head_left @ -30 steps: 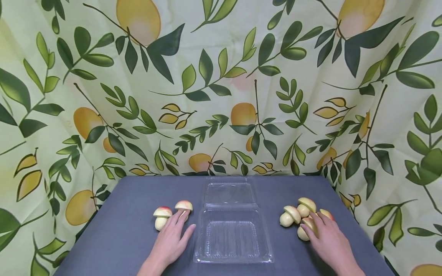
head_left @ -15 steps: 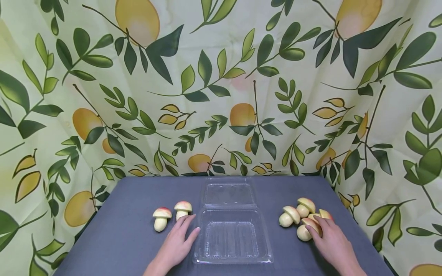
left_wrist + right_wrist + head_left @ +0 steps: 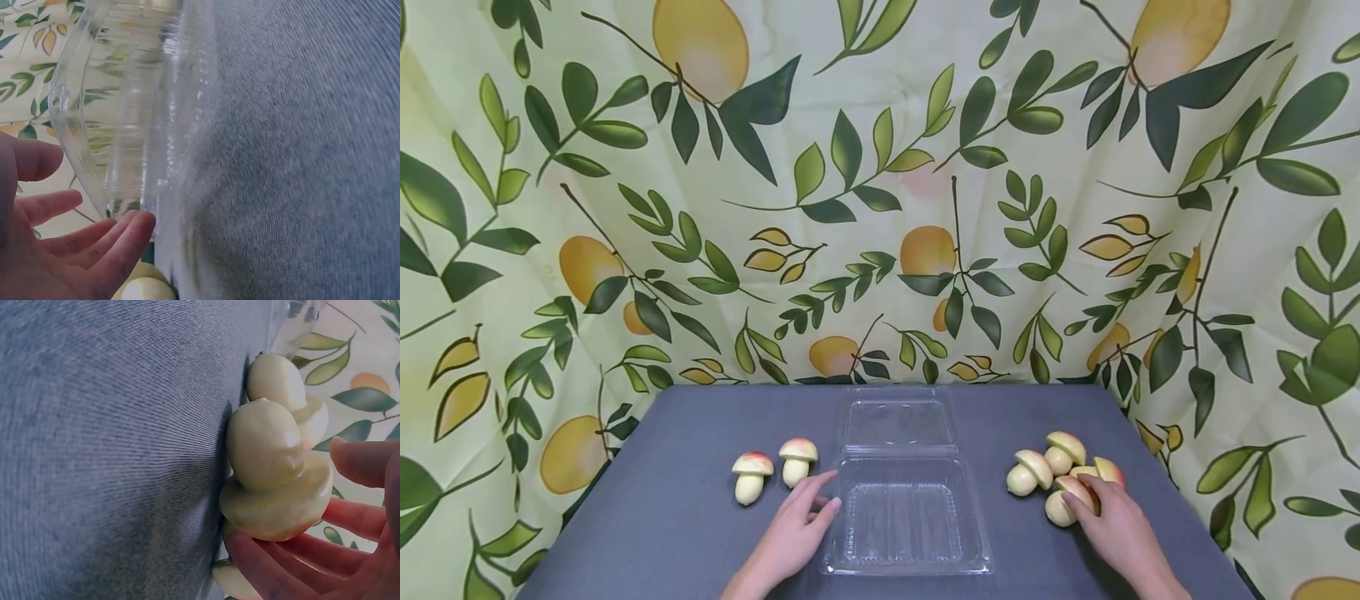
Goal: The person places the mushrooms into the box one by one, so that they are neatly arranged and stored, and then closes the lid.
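**No firm hold on either side**

Taking the container's base as the dial's centre in the head view, a pale cream, glossy mushroom with a domed, red-tinged cap (image 3: 751, 477) lies between 9 and 10 o'clock on the grey-blue cloth-covered table (image 3: 647, 533). A matching cream mushroom (image 3: 797, 461) lies at 10. The bare left hand (image 3: 793, 532) is at 9, its fingers loose and extended, grasping nothing, beside the base's rim (whether they touch it, I cannot tell). A careless nudge there could slide or tilt the base, since such thin plastic is probably light.

The rectangular, clear plastic container base (image 3: 904, 525) shows only its ribbed floor, with no mushroom inside. Its clear plastic lid (image 3: 897, 421) lies folded back at 12, likewise with nothing on it.

At least four more cream mushrooms with red-tinged caps crowd together between 2 and 3, among them a tilted outer mushroom (image 3: 1029, 472) and a rear mushroom (image 3: 1064, 452). The bare right hand (image 3: 1116, 523) is at 3, fingers spread loosely about the front mushroom (image 3: 1062, 507); the right wrist view shows its thumb apart from the cap. Contact elsewhere is hard to judge. Closing unevenly could let the smooth cap slip, or send its rounded neighbours rolling.
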Tool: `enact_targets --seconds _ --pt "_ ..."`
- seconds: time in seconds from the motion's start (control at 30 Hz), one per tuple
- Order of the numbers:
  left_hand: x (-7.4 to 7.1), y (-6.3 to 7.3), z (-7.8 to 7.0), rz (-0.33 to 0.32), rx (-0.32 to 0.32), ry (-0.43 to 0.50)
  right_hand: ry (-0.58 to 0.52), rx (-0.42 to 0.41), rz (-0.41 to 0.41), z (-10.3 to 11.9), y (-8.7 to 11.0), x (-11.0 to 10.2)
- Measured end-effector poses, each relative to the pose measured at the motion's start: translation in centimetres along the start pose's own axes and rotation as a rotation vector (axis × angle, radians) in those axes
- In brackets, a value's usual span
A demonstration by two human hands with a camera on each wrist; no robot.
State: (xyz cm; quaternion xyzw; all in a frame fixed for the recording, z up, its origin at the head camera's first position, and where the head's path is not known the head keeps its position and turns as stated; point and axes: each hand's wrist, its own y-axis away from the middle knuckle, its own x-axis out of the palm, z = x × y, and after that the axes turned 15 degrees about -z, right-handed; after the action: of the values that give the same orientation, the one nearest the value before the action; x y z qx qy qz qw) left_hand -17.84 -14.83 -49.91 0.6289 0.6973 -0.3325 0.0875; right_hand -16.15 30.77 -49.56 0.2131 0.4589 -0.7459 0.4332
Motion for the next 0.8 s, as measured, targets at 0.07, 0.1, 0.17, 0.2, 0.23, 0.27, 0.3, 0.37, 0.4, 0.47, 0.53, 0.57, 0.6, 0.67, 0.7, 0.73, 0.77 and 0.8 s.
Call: enact_targets --seconds 0.07,0.1,0.17,0.2,0.23,0.27,0.3,0.37,0.4,0.47,0.53,0.57,0.6,0.67,0.7,0.73,0.77,0.8 --pt "0.08 -0.04 -0.04 0.012 -0.005 -0.001 -0.015 -0.004 -0.019 -0.19 0.05 0.11" --pt "0.10 -0.04 -0.06 0.019 -0.007 -0.002 -0.022 -0.004 -0.027 -0.26 0.06 0.13" --pt "0.17 0.02 -0.05 0.021 -0.009 -0.004 -0.037 0.002 -0.027 -0.35 0.07 0.12" --pt "0.20 0.06 -0.04 0.023 -0.010 -0.002 -0.041 0.008 -0.021 -0.38 0.05 0.10" --pt "0.24 0.10 -0.02 0.021 -0.011 -0.001 -0.045 0.016 -0.017 -0.41 0.04 0.08" --pt "0.28 0.14 0.00 0.021 -0.014 0.009 -0.047 0.023 -0.012 -0.42 0.03 0.05" --pt "0.33 0.17 0.05 0.017 -0.016 0.019 -0.049 0.029 -0.008 -0.42 0.01 0.03" --pt "0.42 0.17 0.12 0.016 -0.027 0.055 -0.051 0.038 -0.004 -0.42 -0.01 0.00" --pt "0.47 0.15 0.15 0.017 -0.035 0.077 -0.052 0.044 -0.004 -0.41 -0.01 0.00" --pt "0.58 0.09 0.23 0.022 -0.050 0.118 -0.058 0.053 -0.005 -0.34 -0.02 -0.02" --pt "0.68 0.01 0.31 0.028 -0.066 0.154 -0.067 0.066 0.003 -0.23 -0.04 -0.06" --pt "0.75 -0.03 0.38 0.028 -0.070 0.164 -0.070 0.072 0.007 -0.15 -0.04 -0.07" --pt "0.79 -0.07 0.43 0.030 -0.076 0.174 -0.072 0.081 0.015 -0.08 -0.04 -0.09" --pt "0.87 -0.14 0.53 0.030 -0.082 0.186 -0.077 0.095 0.028 0.09 -0.04 -0.12" --pt "0.90 -0.17 0.58 0.029 -0.084 0.193 -0.080 0.101 0.036 0.17 -0.02 -0.14" --pt "0.92 -0.19 0.60 0.028 -0.088 0.201 -0.082 0.106 0.039 0.25 -0.01 -0.16" --pt "0.95 -0.20 0.62 0.028 -0.093 0.206 -0.081 0.110 0.044 0.35 -0.01 -0.18" --pt "0.97 -0.20 0.63 0.028 -0.098 0.215 -0.087 0.115 0.051 0.44 -0.02 -0.22"
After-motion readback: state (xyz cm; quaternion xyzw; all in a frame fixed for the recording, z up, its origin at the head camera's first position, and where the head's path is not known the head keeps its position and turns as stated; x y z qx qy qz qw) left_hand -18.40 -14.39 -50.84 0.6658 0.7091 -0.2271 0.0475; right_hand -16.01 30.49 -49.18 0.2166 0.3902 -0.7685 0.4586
